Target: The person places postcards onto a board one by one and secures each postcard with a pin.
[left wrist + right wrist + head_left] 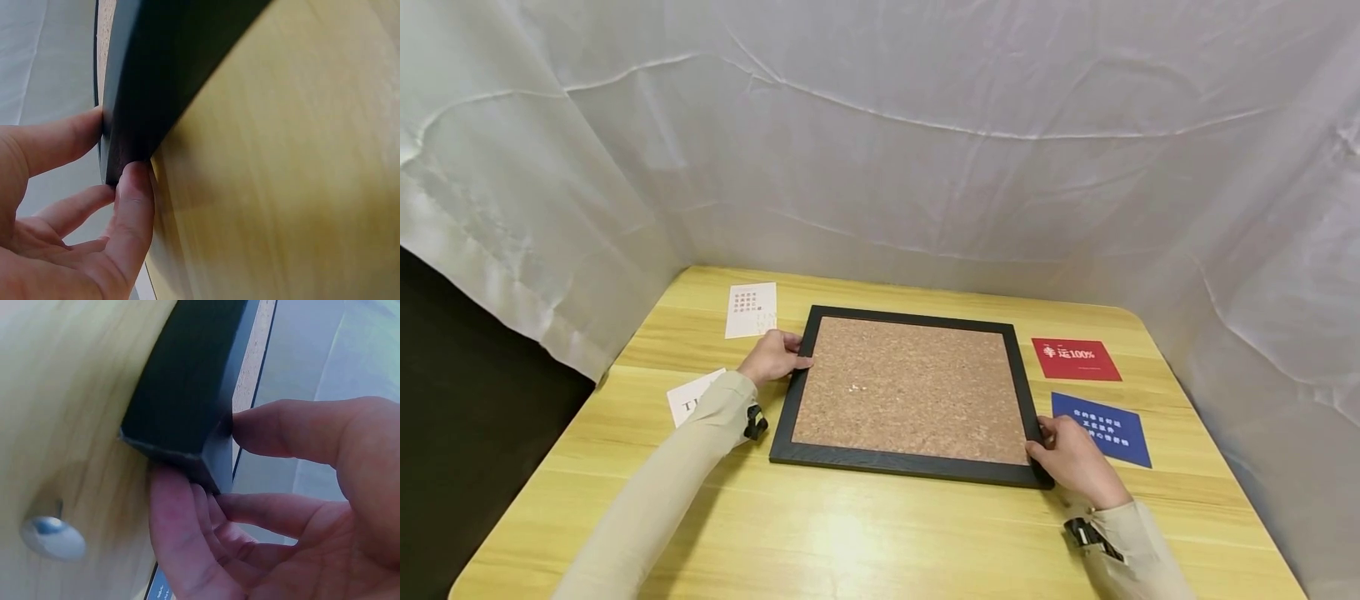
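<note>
A cork board [910, 387] with a black frame lies in the middle of the wooden table. Its left side is pinched by my left hand [771, 357], thumb on the frame's face and fingers against the outer edge. In the left wrist view those fingertips [134, 181] press the black frame [162, 62] low beside the tabletop. My right hand [1078, 458] grips the frame near its front right corner. The right wrist view shows that thumb [281, 428] on top and the other fingers around the corner of the black frame [181, 394].
A silver thumbtack [53, 537] lies near the right corner. Right of the board are a red card [1077, 367] and a blue card [1120, 429]. Left of it are a white printed card [748, 308] and another white card [688, 396], partly under my sleeve. White cloth [925, 167] hangs behind.
</note>
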The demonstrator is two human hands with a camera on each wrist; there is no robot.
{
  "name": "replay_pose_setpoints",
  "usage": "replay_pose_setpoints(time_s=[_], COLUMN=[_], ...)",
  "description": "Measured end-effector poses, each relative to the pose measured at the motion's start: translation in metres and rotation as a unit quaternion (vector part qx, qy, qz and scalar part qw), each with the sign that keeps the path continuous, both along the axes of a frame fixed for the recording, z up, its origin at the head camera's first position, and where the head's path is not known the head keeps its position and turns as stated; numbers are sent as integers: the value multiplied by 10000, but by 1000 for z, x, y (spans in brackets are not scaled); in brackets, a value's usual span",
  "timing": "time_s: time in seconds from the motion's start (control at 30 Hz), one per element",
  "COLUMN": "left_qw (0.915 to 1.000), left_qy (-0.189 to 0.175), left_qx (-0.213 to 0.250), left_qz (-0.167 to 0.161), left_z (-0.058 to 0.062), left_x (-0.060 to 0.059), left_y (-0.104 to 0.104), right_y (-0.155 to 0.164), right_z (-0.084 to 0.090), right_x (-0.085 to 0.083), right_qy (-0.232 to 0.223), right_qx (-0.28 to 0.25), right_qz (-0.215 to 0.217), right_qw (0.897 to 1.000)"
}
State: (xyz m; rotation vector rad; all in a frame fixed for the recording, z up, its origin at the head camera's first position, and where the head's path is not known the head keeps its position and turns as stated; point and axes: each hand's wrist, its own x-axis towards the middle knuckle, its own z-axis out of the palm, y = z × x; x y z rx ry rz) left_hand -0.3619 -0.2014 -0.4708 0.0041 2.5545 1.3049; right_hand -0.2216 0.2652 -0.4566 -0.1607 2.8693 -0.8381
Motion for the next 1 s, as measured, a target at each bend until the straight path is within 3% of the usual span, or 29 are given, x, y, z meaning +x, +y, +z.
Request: replay_pose_setpoints(time_s=[0.43, 0.57, 1.0], left_qw=[10000, 10000, 9999], left_qy=[2, -15, -6], left_qx=[28, 6, -101], left_qz=[-62, -45, -77], left_z=[-2, -1, -1], left_x=[-2, -1, 0], left_y=[-2, -3, 1], right_y=[20, 31, 82], right_z=[14, 21, 37], right_x=[0, -1, -12], right_qy=[-35, 129, -91], right_qx=[121, 246, 709], right_qz=[-254, -372, -753], right_qw=[9996, 9989, 9946])
